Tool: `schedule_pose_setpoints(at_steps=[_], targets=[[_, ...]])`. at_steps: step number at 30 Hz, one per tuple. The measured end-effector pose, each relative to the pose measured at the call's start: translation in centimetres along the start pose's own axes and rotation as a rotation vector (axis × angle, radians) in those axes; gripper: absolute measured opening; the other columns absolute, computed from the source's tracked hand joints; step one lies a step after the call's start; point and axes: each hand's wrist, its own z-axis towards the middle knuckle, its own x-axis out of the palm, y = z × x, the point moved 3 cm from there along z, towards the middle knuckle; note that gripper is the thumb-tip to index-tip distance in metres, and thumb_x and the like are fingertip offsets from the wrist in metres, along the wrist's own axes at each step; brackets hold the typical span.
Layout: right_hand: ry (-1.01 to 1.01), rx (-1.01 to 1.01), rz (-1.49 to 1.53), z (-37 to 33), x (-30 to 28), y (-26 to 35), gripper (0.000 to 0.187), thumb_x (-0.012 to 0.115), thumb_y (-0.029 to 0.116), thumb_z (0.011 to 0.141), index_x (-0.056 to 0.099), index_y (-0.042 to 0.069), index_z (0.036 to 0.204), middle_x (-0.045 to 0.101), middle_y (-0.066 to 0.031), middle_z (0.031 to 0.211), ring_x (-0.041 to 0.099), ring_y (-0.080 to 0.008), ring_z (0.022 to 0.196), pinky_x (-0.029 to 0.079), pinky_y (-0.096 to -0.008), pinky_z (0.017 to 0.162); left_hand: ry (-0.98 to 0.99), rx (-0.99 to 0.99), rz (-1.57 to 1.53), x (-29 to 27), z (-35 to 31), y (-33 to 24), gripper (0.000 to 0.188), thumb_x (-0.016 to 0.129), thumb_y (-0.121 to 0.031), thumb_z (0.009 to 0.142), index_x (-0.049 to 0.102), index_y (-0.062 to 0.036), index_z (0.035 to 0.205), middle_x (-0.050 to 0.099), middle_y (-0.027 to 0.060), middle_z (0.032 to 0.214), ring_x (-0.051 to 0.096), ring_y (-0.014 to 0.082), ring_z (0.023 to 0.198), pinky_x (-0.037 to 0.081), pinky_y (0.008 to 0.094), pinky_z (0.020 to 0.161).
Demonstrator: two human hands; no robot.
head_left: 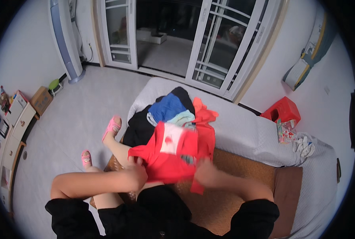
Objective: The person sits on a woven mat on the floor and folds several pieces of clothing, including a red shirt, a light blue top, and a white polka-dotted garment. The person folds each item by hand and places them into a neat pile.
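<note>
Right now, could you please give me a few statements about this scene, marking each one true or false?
1. The left hand and the right hand both hold the red garment. True.
2. The pink sandals lie off the person's feet. False: they are being worn.
3. A blue garment lies in the clothes pile beyond the hands. True.
4. The sliding glass doors are fully closed. False: there is a wide gap between them.
5. The red plastic item is in the right half of the view. True.
</note>
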Motion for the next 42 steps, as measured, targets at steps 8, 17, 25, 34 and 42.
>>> schedule_pose_setpoints(at_steps=[8, 17, 25, 34, 42], targets=[[0.137, -0.174, 0.315, 1.6, -1.2, -2.3, 0.036, 0.056, 0.037, 0.082, 0.060, 0.003, 0.071, 0.055, -0.0093, 0.058, 0.057, -0.0206, 0.067, 0.044, -0.0394, 0.057, -0.072, 0.040, 0.078, 0.9, -1.0, 2.8, 0.027, 0.059, -0.021, 0.073, 0.066, -0.0115, 0.098, 0.062, 0.0086, 0.103, 0.048, 0.0308, 0.108, 0.023, 0.0467, 0.097], [0.371, -0.511, 1.271, 0.9, -5.2, 2.8, 0.005, 0.060, 0.005, 0.068, 0.058, 0.002, 0.065, 0.054, -0.0087, 0.068, 0.054, -0.0273, 0.078, 0.044, -0.0366, 0.073, -0.355, 0.101, -0.053, 6.3, -3.1, 7.2, 0.029, 0.055, -0.014, 0.072, 0.059, -0.0092, 0.100, 0.064, 0.0105, 0.078, 0.061, 0.0266, 0.082, 0.038, 0.0382, 0.087], [-0.637, -0.581, 0.739, -0.3, -15.7, 1.8, 0.011, 0.063, 0.002, 0.065, 0.057, 0.008, 0.072, 0.049, -0.0052, 0.089, 0.049, -0.0213, 0.094, 0.033, -0.0499, 0.092, -1.027, 0.222, -0.052, 9.6, -8.2, 14.1, 0.010, 0.053, -0.009, 0.070, 0.052, -0.0028, 0.077, 0.058, 0.0091, 0.068, 0.059, 0.0266, 0.072, 0.048, 0.0322, 0.074], [-0.680, -0.084, 0.073, 2.1, -15.6, -2.5, 0.006, 0.058, 0.016, 0.079, 0.062, 0.014, 0.076, 0.060, 0.0000, 0.074, 0.053, -0.0203, 0.089, 0.037, -0.0412, 0.091, -1.394, 0.263, 0.052, 7.6, -13.3, 18.1, 0.011, 0.057, -0.004, 0.068, 0.055, -0.0009, 0.078, 0.053, 0.0070, 0.065, 0.056, 0.0228, 0.069, 0.047, 0.0372, 0.083], [-0.877, 0.198, 0.734, 2.7, -17.6, -6.4, 0.010, 0.068, 0.006, 0.072, 0.060, 0.000, 0.073, 0.052, -0.0097, 0.084, 0.053, -0.0233, 0.077, 0.046, -0.0315, 0.065, -1.481, 0.203, -0.259, 6.0, -13.7, 18.1, 0.015, 0.062, 0.001, 0.066, 0.058, 0.0033, 0.081, 0.056, 0.0118, 0.078, 0.056, 0.0266, 0.068, 0.050, 0.0368, 0.075]])
